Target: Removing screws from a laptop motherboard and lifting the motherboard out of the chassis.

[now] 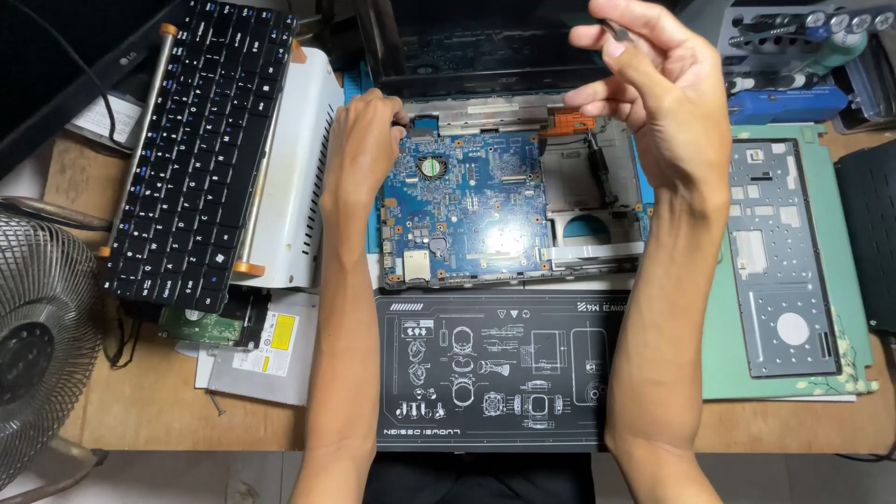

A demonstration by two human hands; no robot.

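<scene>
Under the curled left hand (362,140), blue motherboard (467,205); right hand (658,89) pinching a thin tool (616,31) above.

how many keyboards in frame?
1. The black keyboard lies loose at the upper left, tilted on a white box, left of the left hand. The grey panel at right carries no keys. More may lie out of frame.

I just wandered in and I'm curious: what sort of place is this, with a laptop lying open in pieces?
Probably an electronics repair bench. A bare blue circuit board sits in an opened laptop, a removed keyboard lies to the side, and a rack of screwdrivers stands at the back.
</scene>
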